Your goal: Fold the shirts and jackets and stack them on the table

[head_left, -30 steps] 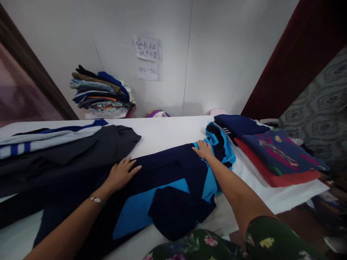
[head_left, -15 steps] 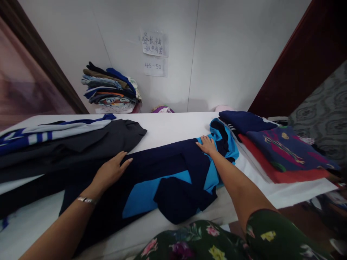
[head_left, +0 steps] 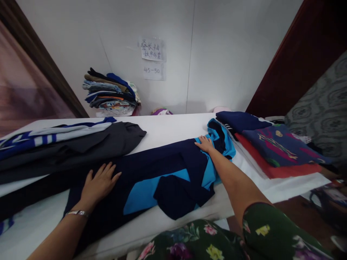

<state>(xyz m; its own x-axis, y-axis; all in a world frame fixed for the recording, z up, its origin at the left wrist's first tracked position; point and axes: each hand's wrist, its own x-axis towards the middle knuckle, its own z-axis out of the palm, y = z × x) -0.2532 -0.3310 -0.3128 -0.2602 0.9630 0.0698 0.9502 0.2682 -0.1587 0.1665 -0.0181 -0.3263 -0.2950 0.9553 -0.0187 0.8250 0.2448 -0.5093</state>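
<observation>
A navy and bright-blue hooded jacket (head_left: 159, 155) lies across the table in front of me, one sleeve folded over its body. Its blue hood (head_left: 230, 142) is bunched at the right end. My left hand (head_left: 99, 182) rests palm down on the dark lower part, fingers spread. Near the hood, my right hand (head_left: 205, 144) lies flat on the jacket's shoulder area with its fingers extended. Beyond my left hand are a dark grey garment (head_left: 119, 139) and a white-and-blue striped garment (head_left: 67, 135), both laid out lengthwise.
Folded clothes, with a patterned purple-blue piece (head_left: 282, 144) and a red one (head_left: 295, 172), are stacked at the table's right. Another pile of clothes (head_left: 111, 90) stands by the wall at the back left. Handwritten paper signs (head_left: 154, 50) hang on the wall. The white table (head_left: 173, 124) carries everything near me.
My left hand has shifted left along the jacket and its fingers have spread wider. My right hand stays at the shoulder. The view has tilted slightly.
</observation>
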